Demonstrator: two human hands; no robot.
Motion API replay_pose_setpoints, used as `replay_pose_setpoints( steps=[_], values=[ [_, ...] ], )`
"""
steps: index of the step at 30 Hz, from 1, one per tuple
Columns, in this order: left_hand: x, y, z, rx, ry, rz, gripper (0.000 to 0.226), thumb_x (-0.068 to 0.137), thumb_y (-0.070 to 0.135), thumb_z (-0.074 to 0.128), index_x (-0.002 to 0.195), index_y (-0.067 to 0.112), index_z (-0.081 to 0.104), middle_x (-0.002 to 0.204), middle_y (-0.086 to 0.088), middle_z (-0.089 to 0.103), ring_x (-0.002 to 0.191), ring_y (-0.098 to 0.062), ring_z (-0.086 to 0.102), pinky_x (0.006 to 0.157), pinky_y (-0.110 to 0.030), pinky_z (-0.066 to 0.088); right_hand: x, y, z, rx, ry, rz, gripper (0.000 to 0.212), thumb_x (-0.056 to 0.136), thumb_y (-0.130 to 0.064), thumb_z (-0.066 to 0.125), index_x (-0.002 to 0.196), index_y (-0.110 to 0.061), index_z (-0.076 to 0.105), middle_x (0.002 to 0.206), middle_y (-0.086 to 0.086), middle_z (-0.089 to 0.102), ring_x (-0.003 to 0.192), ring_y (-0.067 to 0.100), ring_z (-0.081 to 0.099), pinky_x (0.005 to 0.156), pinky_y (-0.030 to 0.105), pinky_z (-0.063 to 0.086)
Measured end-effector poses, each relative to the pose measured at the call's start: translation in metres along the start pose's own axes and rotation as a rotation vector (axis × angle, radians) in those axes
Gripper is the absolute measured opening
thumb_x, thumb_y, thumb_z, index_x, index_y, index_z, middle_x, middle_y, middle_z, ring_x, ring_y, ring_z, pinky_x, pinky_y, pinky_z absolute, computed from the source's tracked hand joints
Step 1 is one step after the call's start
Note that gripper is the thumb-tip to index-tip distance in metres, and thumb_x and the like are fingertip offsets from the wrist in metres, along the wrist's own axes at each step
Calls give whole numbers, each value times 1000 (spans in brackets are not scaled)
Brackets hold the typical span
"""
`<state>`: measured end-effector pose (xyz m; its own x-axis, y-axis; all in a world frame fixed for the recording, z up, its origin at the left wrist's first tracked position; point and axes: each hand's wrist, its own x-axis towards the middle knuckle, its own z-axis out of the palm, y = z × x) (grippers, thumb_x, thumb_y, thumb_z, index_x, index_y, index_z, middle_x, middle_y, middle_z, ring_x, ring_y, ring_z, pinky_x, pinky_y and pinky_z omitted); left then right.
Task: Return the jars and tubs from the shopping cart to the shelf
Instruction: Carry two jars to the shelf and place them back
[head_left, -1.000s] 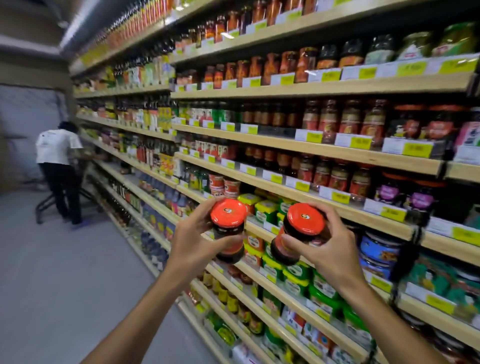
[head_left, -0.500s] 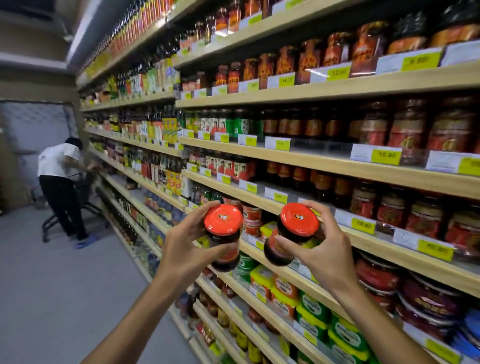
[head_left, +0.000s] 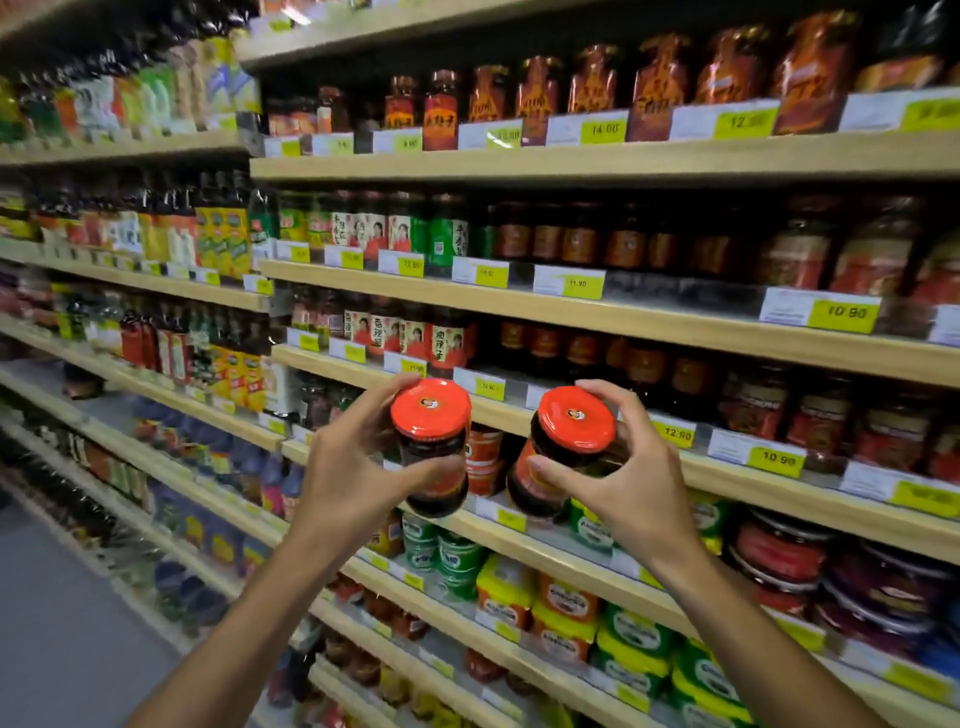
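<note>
At the far left the aisle's shelving carries blurred bottles (head_left: 171, 338), too smeared to name more closely. Next comes the left hand (head_left: 353, 467), fingers and thumb wrapped round the dark body of a red-lidded sauce jar (head_left: 431, 447), held upright in the air in front of the shelf edge (head_left: 498, 410). Gripping it by the body below the lid probably keeps the base free to be set down flat. Behind it, between the two jars, a short stack of red-labelled tubs (head_left: 484, 457) sits on the shelf below.

The right hand (head_left: 623, 478) clasps a second red-lidded jar (head_left: 569, 441), thumb across the label and fingers curled over the lid's far rim; this one leans, lid tipped toward the camera (perhaps to read the lid or match the label). Both jars are out of the cart, which is not in view, and not yet on any shelf.

Up and left of the jars stands a row of portrait-label jars (head_left: 410, 338), likely their home, judging by the similar red labels. To the right, yellow price tags (head_left: 776, 460) front darker jars.
</note>
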<state>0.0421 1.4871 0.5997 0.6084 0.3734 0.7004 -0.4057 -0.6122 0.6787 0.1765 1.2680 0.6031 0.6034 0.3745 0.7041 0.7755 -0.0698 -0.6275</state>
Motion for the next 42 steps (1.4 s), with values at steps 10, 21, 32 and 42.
replay_pose_setpoints(
  steps=[10,21,32,42],
  values=[
    [86,-65,-47,-165,-163,90,81,63,29,90,136,36,56,129,31,60,121,8,59,96,-14,51,35,-24,69,-194,176,71,81,63,-56,86,133,-45,49,123,-30,59,113,-6,61,92,20,54],
    [153,-81,-16,-232,-216,183,83,58,40,90,134,37,58,127,24,66,119,1,63,99,-24,54,72,-9,64,-253,240,44,80,64,-48,90,134,-40,51,118,-26,64,110,-6,63,92,15,52],
    [189,-83,-10,-265,-200,264,84,58,33,92,135,32,60,126,17,68,117,0,65,98,-23,54,102,-19,59,-264,287,-26,78,63,-45,92,130,-38,53,118,-33,61,110,-8,62,90,11,50],
    [212,-95,-24,-350,-241,284,84,54,35,92,133,33,62,122,22,70,114,2,65,96,-19,53,151,-44,70,-259,518,-142,81,61,-37,94,131,-26,53,115,-37,59,108,-5,63,86,10,49]
  ],
)
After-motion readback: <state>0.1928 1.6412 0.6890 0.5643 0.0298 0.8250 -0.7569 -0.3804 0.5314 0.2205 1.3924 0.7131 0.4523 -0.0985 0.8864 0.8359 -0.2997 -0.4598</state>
